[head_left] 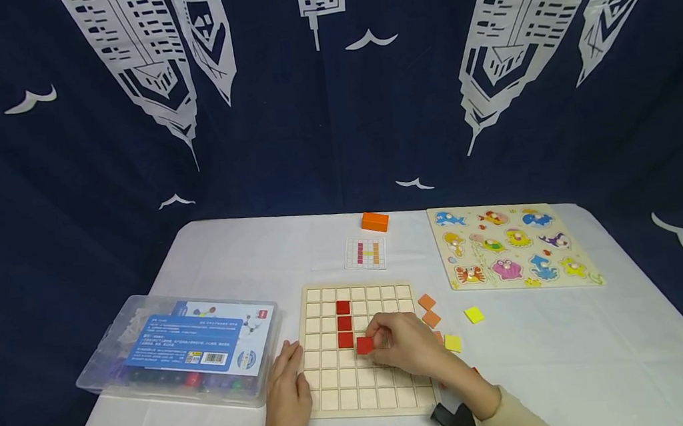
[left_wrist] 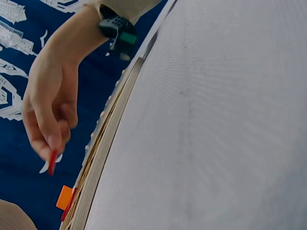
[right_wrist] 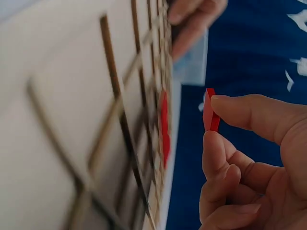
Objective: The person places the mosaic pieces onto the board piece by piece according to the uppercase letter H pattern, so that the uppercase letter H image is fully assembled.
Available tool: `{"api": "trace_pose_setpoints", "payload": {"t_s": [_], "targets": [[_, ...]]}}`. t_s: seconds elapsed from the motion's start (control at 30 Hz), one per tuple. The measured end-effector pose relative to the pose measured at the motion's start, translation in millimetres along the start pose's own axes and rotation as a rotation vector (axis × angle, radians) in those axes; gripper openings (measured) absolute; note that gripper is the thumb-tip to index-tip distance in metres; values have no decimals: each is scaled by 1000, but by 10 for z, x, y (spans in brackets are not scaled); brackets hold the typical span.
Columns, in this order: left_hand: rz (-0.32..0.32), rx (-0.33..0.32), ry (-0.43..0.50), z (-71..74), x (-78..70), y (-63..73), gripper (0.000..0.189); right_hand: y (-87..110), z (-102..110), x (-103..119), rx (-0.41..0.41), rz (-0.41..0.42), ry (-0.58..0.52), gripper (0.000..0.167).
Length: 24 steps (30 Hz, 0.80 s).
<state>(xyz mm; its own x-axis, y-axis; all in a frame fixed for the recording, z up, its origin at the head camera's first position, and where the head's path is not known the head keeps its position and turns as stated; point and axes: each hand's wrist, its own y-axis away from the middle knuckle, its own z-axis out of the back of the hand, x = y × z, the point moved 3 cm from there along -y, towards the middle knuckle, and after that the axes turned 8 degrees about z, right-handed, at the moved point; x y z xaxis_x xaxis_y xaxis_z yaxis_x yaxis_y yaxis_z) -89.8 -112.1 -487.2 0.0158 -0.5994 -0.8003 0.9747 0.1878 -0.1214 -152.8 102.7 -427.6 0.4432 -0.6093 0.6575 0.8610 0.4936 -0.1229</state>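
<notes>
A wooden grid board (head_left: 326, 398) lies flat on the table, with three red square tiles (head_left: 344, 323) set in one column of its cells. My right hand (head_left: 408, 341) pinches another red square tile (right_wrist: 211, 110) between thumb and fingertip. In the left wrist view this tile is held above the board, seen nearly edge-on. My left hand (head_left: 287, 391) rests along the board's left edge, its fingers relaxed and holding nothing. Behind the board lies a small pattern card (head_left: 365, 254) printed with red, yellow and orange squares on a grid.
Loose orange tiles (head_left: 431, 318) and yellow tiles (head_left: 474, 314) lie right of the board, some partly behind my right forearm. A clear plastic box (head_left: 178, 353) stands at left. An orange block (head_left: 375, 222) and a sea-animal puzzle board (head_left: 515, 246) sit at the back.
</notes>
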Motion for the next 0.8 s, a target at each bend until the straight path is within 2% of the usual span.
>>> {"api": "trace_pose_setpoints", "payload": {"t_s": [0.13, 0.37, 0.53, 0.8], "targets": [[-1, -1, -2, -2, 8, -2, 44, -91, -176, 49, 47, 37, -2, 21], [2, -3, -8, 5, 11, -4, 44, -147, -342, 37, 64, 58, 12, 22], [-7, -7, -4, 4, 14, -3, 45, -160, -396, 24, 57, 67, 24, 23], [-3, -10, -6, 1, 10, -9, 44, -146, -368, 54, 48, 65, 32, 29]]}}
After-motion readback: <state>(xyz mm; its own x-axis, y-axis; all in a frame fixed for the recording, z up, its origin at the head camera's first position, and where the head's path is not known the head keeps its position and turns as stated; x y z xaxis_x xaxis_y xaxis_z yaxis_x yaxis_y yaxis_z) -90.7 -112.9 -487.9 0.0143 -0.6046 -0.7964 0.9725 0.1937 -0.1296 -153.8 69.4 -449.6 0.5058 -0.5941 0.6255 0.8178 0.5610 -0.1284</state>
